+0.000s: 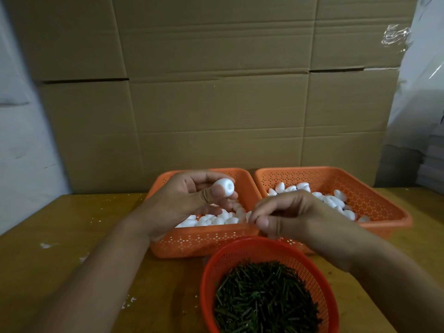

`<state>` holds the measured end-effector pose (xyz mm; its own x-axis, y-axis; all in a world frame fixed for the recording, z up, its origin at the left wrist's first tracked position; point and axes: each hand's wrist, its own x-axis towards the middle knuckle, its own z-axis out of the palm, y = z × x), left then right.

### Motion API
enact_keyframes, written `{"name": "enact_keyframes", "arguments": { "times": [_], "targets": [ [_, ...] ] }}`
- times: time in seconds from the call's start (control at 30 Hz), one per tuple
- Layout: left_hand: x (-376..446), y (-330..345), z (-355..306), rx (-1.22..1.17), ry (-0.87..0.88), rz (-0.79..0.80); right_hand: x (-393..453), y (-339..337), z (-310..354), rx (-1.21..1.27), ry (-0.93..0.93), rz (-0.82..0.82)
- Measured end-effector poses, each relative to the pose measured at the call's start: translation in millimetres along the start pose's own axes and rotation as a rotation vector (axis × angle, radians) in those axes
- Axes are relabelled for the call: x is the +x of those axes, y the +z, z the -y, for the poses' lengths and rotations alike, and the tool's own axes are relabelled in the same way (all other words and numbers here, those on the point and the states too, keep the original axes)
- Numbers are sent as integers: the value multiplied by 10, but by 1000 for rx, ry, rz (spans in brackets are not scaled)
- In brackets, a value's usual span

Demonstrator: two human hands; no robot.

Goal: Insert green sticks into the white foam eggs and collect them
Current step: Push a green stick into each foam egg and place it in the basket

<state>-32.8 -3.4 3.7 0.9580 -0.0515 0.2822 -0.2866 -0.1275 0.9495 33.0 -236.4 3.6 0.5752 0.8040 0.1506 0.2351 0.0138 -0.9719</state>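
The left hand pinched a foam egg at its fingertips, dimple turned right for a stick. The right hand hung curled above the stick basket; whether that grip held anything was unclear.

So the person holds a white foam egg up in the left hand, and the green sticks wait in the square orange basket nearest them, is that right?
Not quite. The left hand does hold a white foam egg up, but the green sticks lie in a round red basket nearest the person, as the head view shows. The square orange baskets behind it hold foam eggs.

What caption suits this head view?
Left hand holds a foam egg over orange baskets; green sticks wait below.
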Motion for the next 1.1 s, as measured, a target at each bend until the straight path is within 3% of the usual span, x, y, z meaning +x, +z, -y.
{"name": "enact_keyframes", "arguments": {
  "times": [0.2, 0.47, 0.53, 0.73, 1.1],
  "targets": [
    [24, 12, 40, 66, 2, -24, 47, -63, 45, 564, -15, -189],
    [13, -19, 24, 25, 33, 7, 75, -42, 35, 698, 25, -282],
    [17, -2, 21, 19, 31, 7, 76, -22, 26, 674, 23, -290],
    [3, 26, -5, 21, 43, 12, 59, 61, 6, 286, -106, -413],
    [6, 111, -22, 116, 72, 16, 41, 188, 16, 143, -298, -427]
  ]
}}
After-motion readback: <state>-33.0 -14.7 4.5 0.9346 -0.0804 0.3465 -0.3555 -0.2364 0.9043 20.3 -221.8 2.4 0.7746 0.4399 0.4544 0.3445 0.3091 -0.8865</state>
